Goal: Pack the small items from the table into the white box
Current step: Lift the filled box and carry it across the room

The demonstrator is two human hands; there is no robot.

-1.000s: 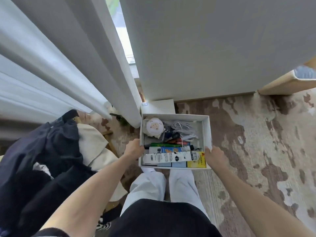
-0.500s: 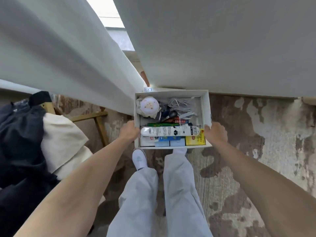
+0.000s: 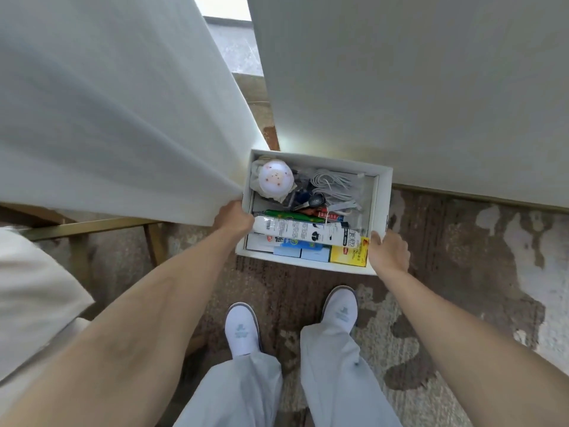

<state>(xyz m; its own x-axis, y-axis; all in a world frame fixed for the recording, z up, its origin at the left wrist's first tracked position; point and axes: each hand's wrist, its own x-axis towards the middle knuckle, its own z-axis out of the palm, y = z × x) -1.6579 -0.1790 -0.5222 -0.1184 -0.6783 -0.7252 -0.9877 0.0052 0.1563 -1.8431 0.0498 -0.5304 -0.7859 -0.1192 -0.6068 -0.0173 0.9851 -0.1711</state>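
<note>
The white box [image 3: 382, 192] is held low over the patterned rug, close to the wall. My left hand [image 3: 235, 217] grips its left wall and my right hand [image 3: 388, 251] grips its right front corner. Inside lie a round white item with a pink face [image 3: 275, 178], a coil of white cable [image 3: 331, 183], a long white tube [image 3: 303, 231], a green tube [image 3: 286, 214], a yellow packet [image 3: 349, 255] and light blue packets [image 3: 300, 252]. Dark small items sit in the middle, partly hidden.
A white curtain [image 3: 117, 112] hangs at the left, touching the box's left side. A white wall [image 3: 415, 87] stands right behind the box. A wooden frame [image 3: 92, 226] with pale cloth is at the left. My two white shoes [image 3: 241, 329] stand on the rug [image 3: 462, 272].
The box has moved away from me toward the wall and curtain while both hands kept their grip. The view has shifted closer, and the dark clothes at the left have left the frame.
</note>
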